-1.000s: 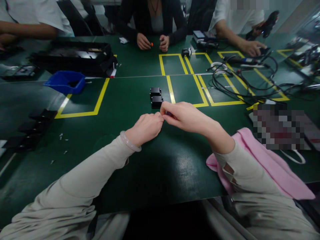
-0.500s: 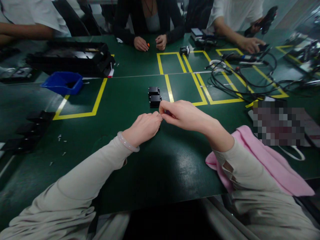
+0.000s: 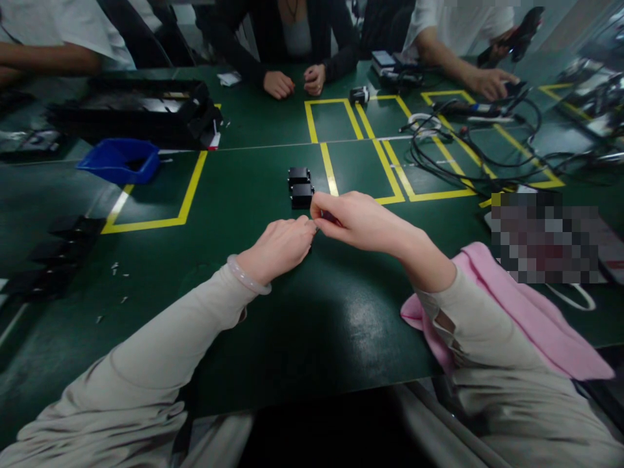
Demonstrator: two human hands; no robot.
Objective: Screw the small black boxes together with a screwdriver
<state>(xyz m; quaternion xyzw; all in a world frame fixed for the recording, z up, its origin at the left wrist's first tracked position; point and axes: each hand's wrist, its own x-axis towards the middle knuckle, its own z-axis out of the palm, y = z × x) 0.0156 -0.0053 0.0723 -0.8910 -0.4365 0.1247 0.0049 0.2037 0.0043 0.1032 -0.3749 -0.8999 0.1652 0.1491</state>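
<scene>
Two small black box-shaped parts [image 3: 301, 194] with shiny bits on their sides sit one behind the other on the green table, just beyond my hands. My left hand [image 3: 285, 247] is closed, knuckles up, over something dark that it almost wholly hides. Against its fingertips, my right hand [image 3: 358, 220] pinches with thumb and forefinger. What lies in that pinch is too small and covered to name. Both hands meet low over the table.
Left of me lie several small screws [image 3: 115, 268], a row of black parts [image 3: 63, 250] and a blue scoop-shaped bin [image 3: 121, 161]. A black tray [image 3: 136, 117] stands behind. Cables [image 3: 458, 162] and a pink cloth [image 3: 507, 305] are to the right. Co-workers' hands [image 3: 279, 84] rest opposite.
My hands keep nearly the same pose and place, and the view shifts slightly. Across the table, a co-worker's hand has turned and the orange bit beside it no longer shows.
</scene>
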